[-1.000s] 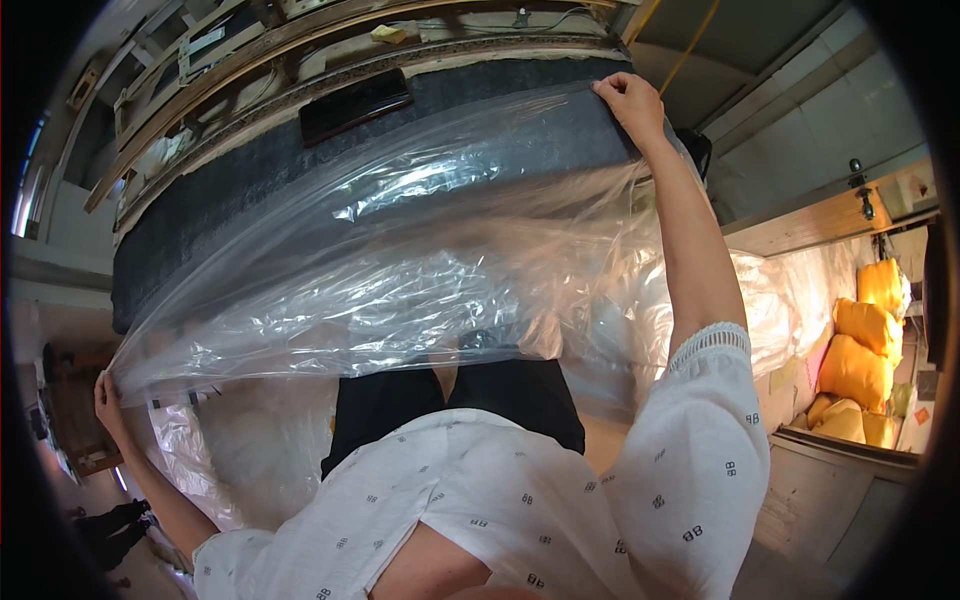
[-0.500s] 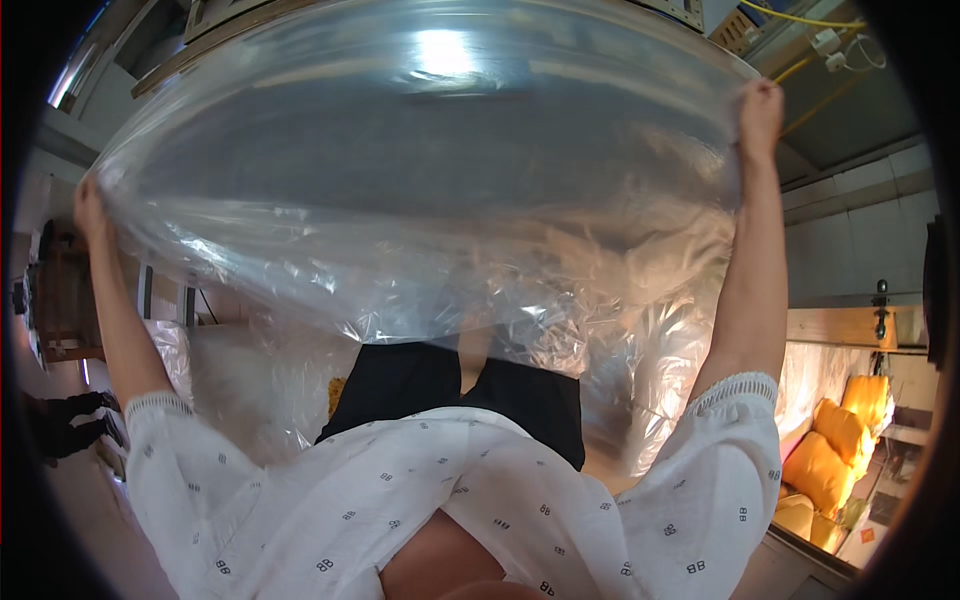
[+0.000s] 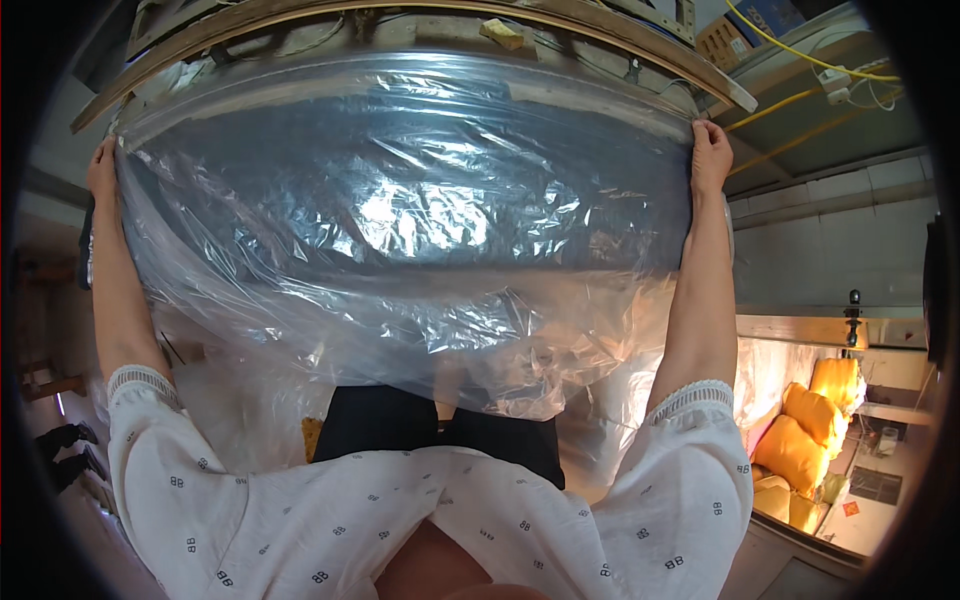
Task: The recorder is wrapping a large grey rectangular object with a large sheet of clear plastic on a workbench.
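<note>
A wide sheet of clear crinkled plastic [image 3: 420,230] is stretched out in front of me, over a long dark roll. My left hand [image 3: 102,168] grips the sheet's left edge, arm raised. My right hand [image 3: 710,150] grips its right edge at about the same height. The sheet's lower edge hangs loose over my lap, above my dark trousers [image 3: 400,425]. A wooden frame [image 3: 560,22] runs along the top, just behind the plastic.
Yellow stuffed bags [image 3: 810,440] lie at the lower right behind more plastic. Yellow cables [image 3: 800,100] run along the upper right by a grey wall. A wooden shelf edge [image 3: 800,325] sits to the right. More bundled plastic lies below left.
Both hands have brought the sheet level and pulled it wider and flatter. The left hand rose from low left to shoulder height; the sheet now hangs lower in view.
</note>
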The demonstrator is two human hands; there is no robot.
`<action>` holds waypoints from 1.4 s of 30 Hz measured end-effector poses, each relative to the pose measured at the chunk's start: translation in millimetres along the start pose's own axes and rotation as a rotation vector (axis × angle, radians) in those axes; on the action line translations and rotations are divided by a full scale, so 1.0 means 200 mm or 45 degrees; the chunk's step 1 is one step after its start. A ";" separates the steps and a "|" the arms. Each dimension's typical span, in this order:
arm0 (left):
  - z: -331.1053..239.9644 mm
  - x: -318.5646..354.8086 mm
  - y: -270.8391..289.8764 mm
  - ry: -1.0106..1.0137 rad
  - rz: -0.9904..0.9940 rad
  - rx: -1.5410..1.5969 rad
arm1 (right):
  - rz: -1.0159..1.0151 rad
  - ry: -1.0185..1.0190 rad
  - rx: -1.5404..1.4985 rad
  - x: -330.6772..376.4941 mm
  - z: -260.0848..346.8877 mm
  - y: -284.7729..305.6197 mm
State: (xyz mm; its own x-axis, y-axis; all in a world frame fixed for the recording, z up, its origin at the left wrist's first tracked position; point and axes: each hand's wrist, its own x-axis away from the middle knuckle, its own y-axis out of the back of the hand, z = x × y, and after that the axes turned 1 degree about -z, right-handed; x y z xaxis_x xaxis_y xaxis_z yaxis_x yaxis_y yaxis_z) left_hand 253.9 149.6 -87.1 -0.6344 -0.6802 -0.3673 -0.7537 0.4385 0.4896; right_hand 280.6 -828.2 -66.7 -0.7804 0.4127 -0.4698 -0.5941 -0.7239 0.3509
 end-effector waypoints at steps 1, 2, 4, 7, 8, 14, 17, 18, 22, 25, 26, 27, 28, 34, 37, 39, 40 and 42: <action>-0.02 -0.01 -0.01 0.018 0.031 0.006 | -0.008 -0.005 0.004 0.00 0.00 0.00; -0.03 -0.01 -0.01 0.021 0.032 0.005 | -0.006 -0.005 0.006 -0.01 -0.01 0.00; -0.06 -0.02 -0.03 -0.023 0.045 -0.080 | -0.097 0.030 0.225 -0.03 -0.02 0.01; -0.08 0.01 -0.07 -0.014 -0.054 -0.247 | -0.235 0.167 0.410 -0.07 -0.04 0.03; -0.09 0.03 -0.08 -0.018 -0.098 -0.339 | -0.248 0.158 0.420 -0.06 -0.04 0.04; 0.27 -0.25 0.08 -0.010 -0.275 -0.363 | -0.379 0.134 0.499 -0.07 -0.08 -0.02; 0.36 -0.28 0.05 0.035 -0.302 -0.179 | -0.470 0.044 0.260 -0.08 -0.03 0.01; 0.37 -0.28 0.07 0.047 -0.312 -0.131 | -0.483 0.046 0.261 -0.06 0.00 0.00; 0.34 -0.31 0.17 0.062 -0.030 0.141 | -0.536 0.025 0.255 -0.05 0.04 0.00; 0.21 -0.18 0.03 -0.060 -0.167 -0.374 | -0.481 0.130 0.476 -0.10 -0.02 0.06; 0.21 -0.13 0.04 -0.112 -0.044 -0.339 | -0.407 0.095 0.474 -0.07 0.03 0.01; 0.20 -0.11 0.09 -0.161 0.080 -0.306 | -0.331 0.061 0.471 -0.03 0.07 -0.05; 0.12 -0.07 0.08 -0.047 0.450 -0.286 | -0.549 0.246 0.492 -0.03 0.05 -0.01; -0.16 -0.07 0.94 -0.085 0.144 0.188 | -0.040 -0.499 -0.398 0.43 0.31 0.06; -0.24 0.15 1.30 0.032 -0.083 0.336 | 0.243 -0.742 -0.719 0.57 0.57 0.05; -0.11 0.23 1.65 0.089 -0.174 0.470 | 0.736 -0.610 -0.427 0.63 0.73 0.04; -0.12 0.31 1.69 0.128 -0.223 0.477 | 0.814 -0.681 -0.366 0.63 0.76 0.04; -0.18 0.55 1.75 0.216 -0.320 0.473 | 0.909 -0.642 -0.295 0.68 0.79 0.04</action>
State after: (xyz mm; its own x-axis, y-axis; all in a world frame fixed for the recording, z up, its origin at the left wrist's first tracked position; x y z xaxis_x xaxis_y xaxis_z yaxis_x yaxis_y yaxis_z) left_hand -73.0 207.6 73.3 -0.4105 -0.8650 -0.2886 -0.9103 0.4070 0.0749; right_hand 138.8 -690.6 0.0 -0.9736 -0.0234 0.2269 0.0759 -0.9713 0.2256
